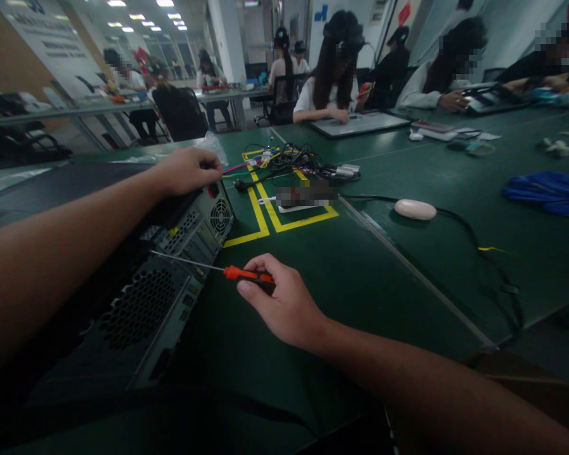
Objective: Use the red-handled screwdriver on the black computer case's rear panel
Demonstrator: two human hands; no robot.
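While my right hand (282,300) grips an orange-and-black screwdriver (233,272) that points at the back of the computer case (142,303) on my left, my left hand (189,170) curls at the case's top edge, its grasp unclear; tangled cables (294,162) lie beyond.

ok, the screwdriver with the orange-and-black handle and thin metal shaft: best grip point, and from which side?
Likely best by the thick orange-and-black handle, from the person's right, where the right hand has it: the slim metal shaft points left at the perforated rear panel of the black computer case, leaving the handle end out over the green table.
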